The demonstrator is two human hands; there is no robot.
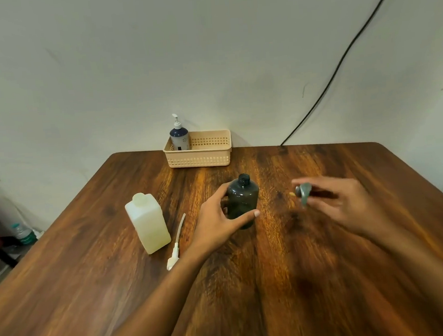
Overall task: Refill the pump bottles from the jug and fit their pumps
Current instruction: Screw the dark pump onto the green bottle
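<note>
A dark grey pump bottle (243, 200) stands upright mid-table with its neck uncapped. My left hand (219, 221) is wrapped around its left side, thumb across the front. To the right, my right hand (334, 204) holds a grey-green pump head (304, 191) just above the table; the hand is motion-blurred. A white rectangular jug (148, 222) with its cap on stands to the left. A loose white pump (176, 244) with its long tube lies on the table between the jug and my left forearm.
A beige slotted basket (201, 158) sits at the table's far edge against the wall, holding a dark blue bottle with a white pump (179, 138) in its left corner. A black cable (339, 65) runs down the wall to the table's back right.
</note>
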